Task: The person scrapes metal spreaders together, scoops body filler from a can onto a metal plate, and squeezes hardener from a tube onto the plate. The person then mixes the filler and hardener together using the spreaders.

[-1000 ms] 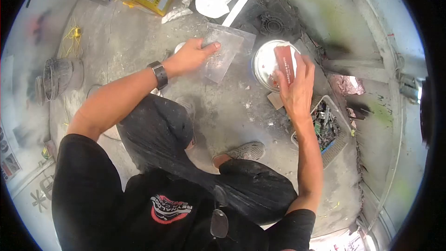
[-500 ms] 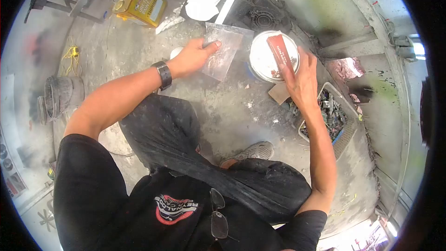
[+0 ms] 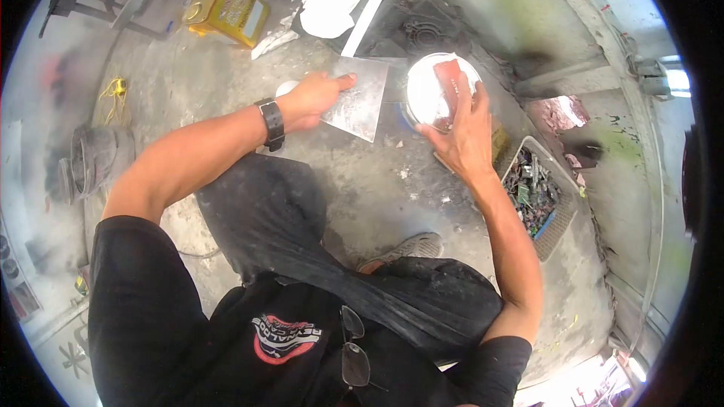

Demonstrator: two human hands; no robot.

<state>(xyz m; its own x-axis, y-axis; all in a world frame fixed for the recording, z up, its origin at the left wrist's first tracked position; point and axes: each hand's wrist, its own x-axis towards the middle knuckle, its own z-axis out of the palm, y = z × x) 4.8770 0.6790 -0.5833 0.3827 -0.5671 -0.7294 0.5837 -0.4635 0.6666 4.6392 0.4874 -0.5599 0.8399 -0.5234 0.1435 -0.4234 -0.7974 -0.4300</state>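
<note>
Left grip, one: closed, thumb laid over the face of a flat plate, which it held tilted above the floor. The plate was greyish and squared, with pale smears across it.

Right grip, one: partly open, thumb set well apart from the fingers, at the near side of a round can with a bright white top. Whether its fingertips pressed on anything, I could not tell.

Red packet, one: lying over the can's top, between the thumb and the fingers (its printing too blurred to read from where I stood).

White strip, one: long and narrow, slanting away beyond the plate's far edge.

Dark moulded part, one: on the floor, beyond the can.

White crumpled material, one heap: left of the strip.

Yellow tin, one: upright on the floor, farther left.

Basket, one: pale, filled with mixed scraps, just beside the right forearm.

Yellow cord, one tangle: far left.

Wristwatch, one: dark-strapped, worn on the left wrist.
</note>
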